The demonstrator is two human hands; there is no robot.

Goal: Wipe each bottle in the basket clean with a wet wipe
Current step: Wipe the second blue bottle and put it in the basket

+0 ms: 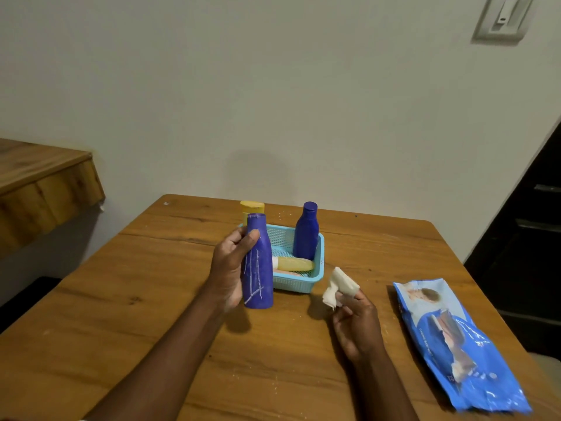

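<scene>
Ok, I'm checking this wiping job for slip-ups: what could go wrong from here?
The left hand grips the blue bottle from one side only; hard rubbing might twist it loose. The wipe in the right hand is bunched small, so the white scratch marks may just smear. Putting it back could tip the upright bottle in the basket.

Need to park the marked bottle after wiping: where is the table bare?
Bare wood lies left of the left hand, and between the right hand and the wipes pack. The basket is crowded with bottles; the table behind it is narrow.
</scene>
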